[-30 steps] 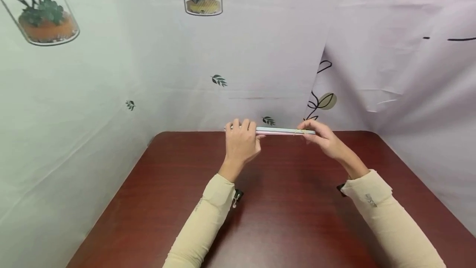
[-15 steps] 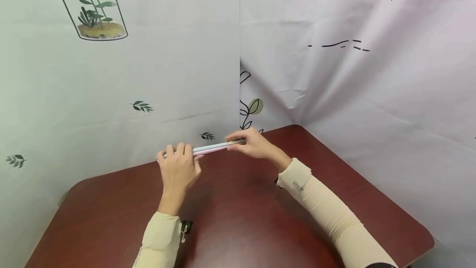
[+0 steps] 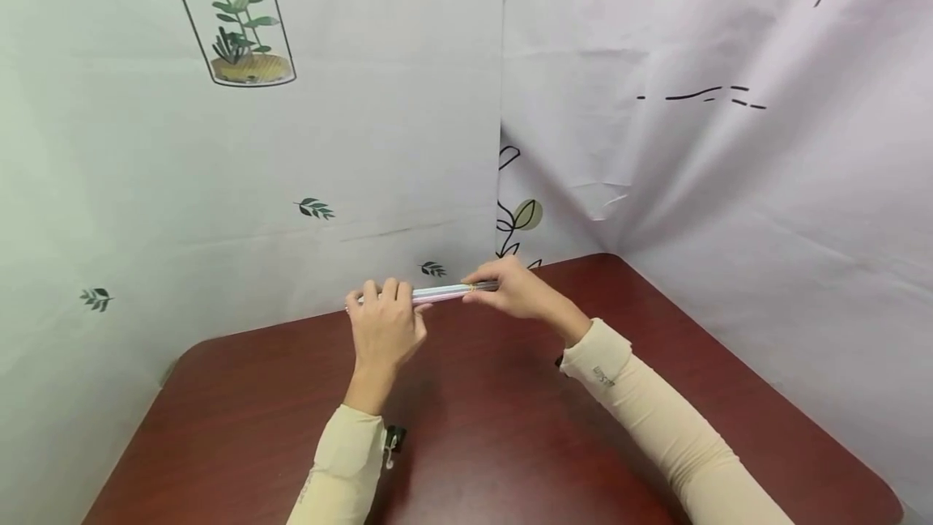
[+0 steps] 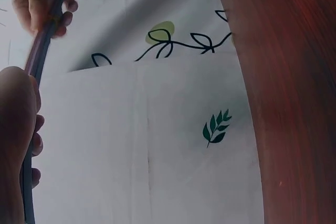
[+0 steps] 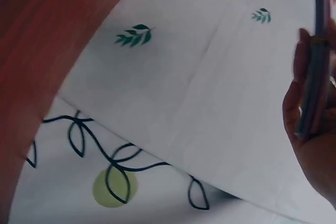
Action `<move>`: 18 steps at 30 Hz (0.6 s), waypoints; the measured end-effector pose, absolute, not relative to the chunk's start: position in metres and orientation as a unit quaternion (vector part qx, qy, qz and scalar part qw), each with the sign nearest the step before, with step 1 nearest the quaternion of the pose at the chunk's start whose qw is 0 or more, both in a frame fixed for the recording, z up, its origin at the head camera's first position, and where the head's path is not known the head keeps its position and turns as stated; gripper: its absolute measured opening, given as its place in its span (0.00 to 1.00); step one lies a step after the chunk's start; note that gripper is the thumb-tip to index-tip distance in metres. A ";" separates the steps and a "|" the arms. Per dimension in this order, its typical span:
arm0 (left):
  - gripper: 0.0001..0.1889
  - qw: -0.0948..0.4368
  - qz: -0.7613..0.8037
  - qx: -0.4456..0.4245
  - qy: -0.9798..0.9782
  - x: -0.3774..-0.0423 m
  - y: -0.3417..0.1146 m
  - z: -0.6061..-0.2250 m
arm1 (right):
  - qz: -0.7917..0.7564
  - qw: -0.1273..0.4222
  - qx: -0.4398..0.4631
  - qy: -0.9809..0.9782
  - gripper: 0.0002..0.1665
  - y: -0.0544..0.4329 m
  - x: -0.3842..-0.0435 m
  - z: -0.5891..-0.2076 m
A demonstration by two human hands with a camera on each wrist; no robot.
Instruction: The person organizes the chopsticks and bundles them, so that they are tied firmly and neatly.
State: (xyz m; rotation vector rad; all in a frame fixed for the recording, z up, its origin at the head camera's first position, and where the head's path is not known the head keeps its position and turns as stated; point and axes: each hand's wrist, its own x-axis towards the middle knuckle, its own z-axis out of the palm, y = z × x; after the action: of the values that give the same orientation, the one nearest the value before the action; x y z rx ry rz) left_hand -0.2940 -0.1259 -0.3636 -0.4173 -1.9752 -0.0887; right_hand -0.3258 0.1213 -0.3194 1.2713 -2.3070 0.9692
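A bundle of slim, straight sticks (image 3: 440, 293) in pale blue, pink and grey stretches between the two hands, tied with a thin yellow band (image 3: 471, 288). My left hand (image 3: 386, 326) wraps its fingers over the bundle's left part, also seen in the left wrist view, where the left hand (image 4: 16, 114) grips the sticks (image 4: 38, 59) from the near side. At the banded end, my right hand (image 3: 517, 288) pinches the bundle between thumb and fingers. In the right wrist view, this end of the bundle (image 5: 315, 82) lies along the right hand (image 5: 317, 156), the band crossing it.
A dark red wooden table (image 3: 481, 420) with rounded corners spreads beneath the arms. White cloth (image 3: 379, 144) printed with leaves and jars hangs close along its back, left and right sides. A small black clip-like piece (image 3: 394, 438) shows by the left cuff.
The head view has swung to the right, so the hands and bundle appear further left. Both hands keep hold of the bundle, with less of it showing between them.
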 end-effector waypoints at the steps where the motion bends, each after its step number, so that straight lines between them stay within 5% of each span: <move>1: 0.17 0.530 -0.036 -0.173 -0.829 -0.295 -0.125 -0.363 | 0.337 0.170 0.446 -0.811 0.15 0.121 -0.325 -0.318; 18: 0.17 0.539 -0.023 -0.157 -0.827 -0.303 -0.103 -0.354 | 0.294 0.262 0.421 -0.817 0.10 0.128 -0.321 -0.309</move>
State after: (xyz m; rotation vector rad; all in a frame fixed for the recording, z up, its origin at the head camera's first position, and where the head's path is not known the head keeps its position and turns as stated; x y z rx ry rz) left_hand -0.3030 -0.1034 -0.3540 -0.3744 -1.9665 -0.0552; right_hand -0.3209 0.1278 -0.3091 1.1401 -2.2117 0.7955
